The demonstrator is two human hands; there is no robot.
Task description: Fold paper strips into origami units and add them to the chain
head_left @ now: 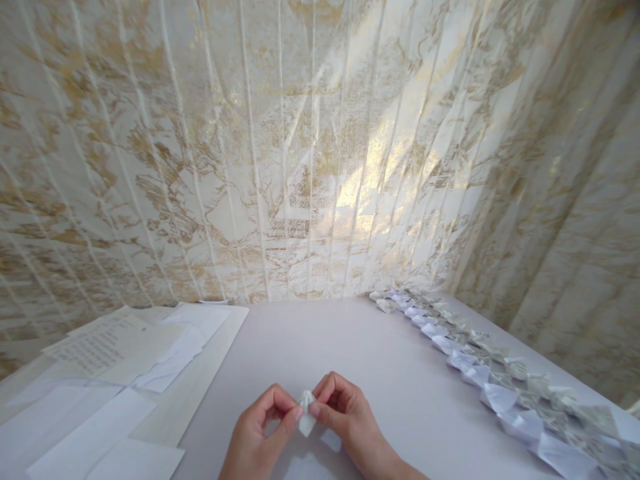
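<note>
Between my two hands, just above the near edge of the white table (300, 340), is a small piece of folded white paper (307, 421). It has a pointed lower end and a pleated-looking top. My left hand (265, 427) pinches its left side between thumb and forefinger. On the other side, my right hand (350, 420) grips it the same way, with the remaining fingers curled in. Below the hands, pale patches on the tabletop are too faint to make out.
Loose white paper sheets (95, 427) and a printed page (100, 347) lie on the left. Along the right side run rows of folded paper pieces (500, 398), some white, some printed grey. A gold-patterned curtain (280, 167) hangs behind the table.
</note>
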